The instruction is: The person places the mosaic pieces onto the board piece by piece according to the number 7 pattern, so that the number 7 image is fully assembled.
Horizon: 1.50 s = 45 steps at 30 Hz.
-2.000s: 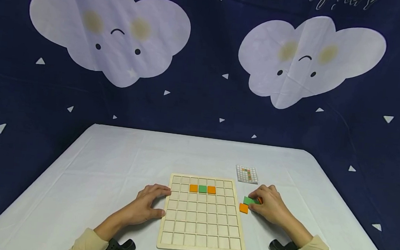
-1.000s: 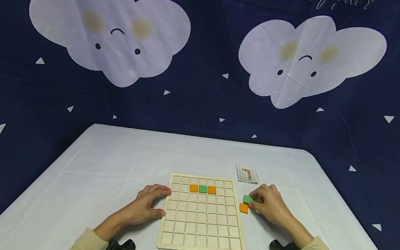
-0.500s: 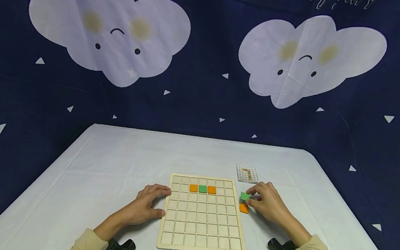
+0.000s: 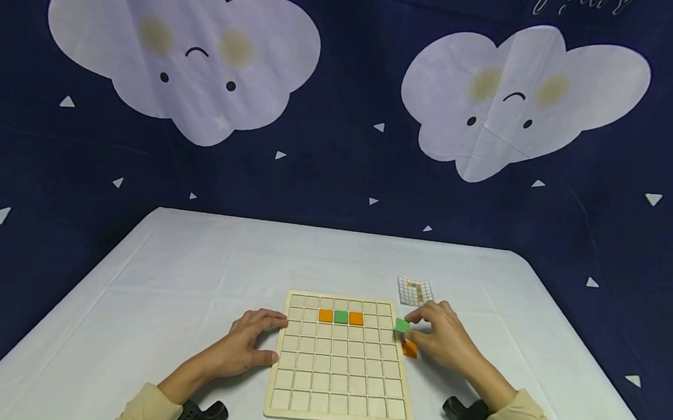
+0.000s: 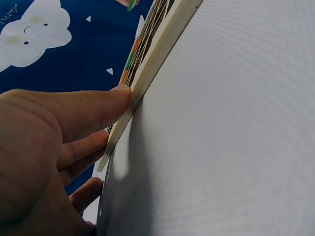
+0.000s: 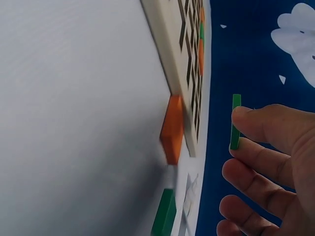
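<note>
My right hand pinches a green square tile between thumb and index finger, lifted at the board's right edge. In the right wrist view that green tile appears edge-on, above the table. An orange tile lies against the board's side, and another green tile lies near it. The wooden grid board has a row of orange, green and orange tiles near its far side. My left hand rests at the board's left edge, thumb touching it, fingers extended.
A small printed card with a coloured grid pattern lies beyond the board's far right corner, partly behind my right fingers. The white-covered table ends at a dark blue cloth with clouds.
My right hand has picked up the green tile from the loose tiles and moved it left and away from me, to the board's right edge. The left hand has stayed still.
</note>
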### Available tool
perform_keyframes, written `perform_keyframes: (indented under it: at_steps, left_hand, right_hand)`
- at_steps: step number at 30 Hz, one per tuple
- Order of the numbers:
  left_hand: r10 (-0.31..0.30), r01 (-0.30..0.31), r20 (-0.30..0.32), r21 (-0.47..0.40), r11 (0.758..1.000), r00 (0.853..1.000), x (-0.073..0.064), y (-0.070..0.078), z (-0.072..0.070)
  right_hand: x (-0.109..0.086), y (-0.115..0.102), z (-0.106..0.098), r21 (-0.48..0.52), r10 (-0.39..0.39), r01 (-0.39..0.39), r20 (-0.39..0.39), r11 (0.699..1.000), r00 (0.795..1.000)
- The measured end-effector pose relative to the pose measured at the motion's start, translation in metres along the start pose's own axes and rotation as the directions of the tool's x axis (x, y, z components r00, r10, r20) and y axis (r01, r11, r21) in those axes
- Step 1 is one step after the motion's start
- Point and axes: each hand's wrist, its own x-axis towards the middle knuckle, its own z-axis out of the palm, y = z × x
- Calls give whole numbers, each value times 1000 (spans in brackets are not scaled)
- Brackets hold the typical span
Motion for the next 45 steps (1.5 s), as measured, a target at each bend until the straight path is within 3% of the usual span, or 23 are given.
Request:
perform_keyframes:
  at_steps: [27, 45]
  left_hand:
    - [-21, 21, -1, -2, 1000, 1000, 1, 1, 1]
    - [-17, 17, 4, -13, 1000, 1000, 1, 1, 0]
  right_hand:
    - [14, -37, 15, 106, -120, 120, -1, 987, 993]
    - [21, -57, 24, 93, -118, 113, 53, 989, 992]
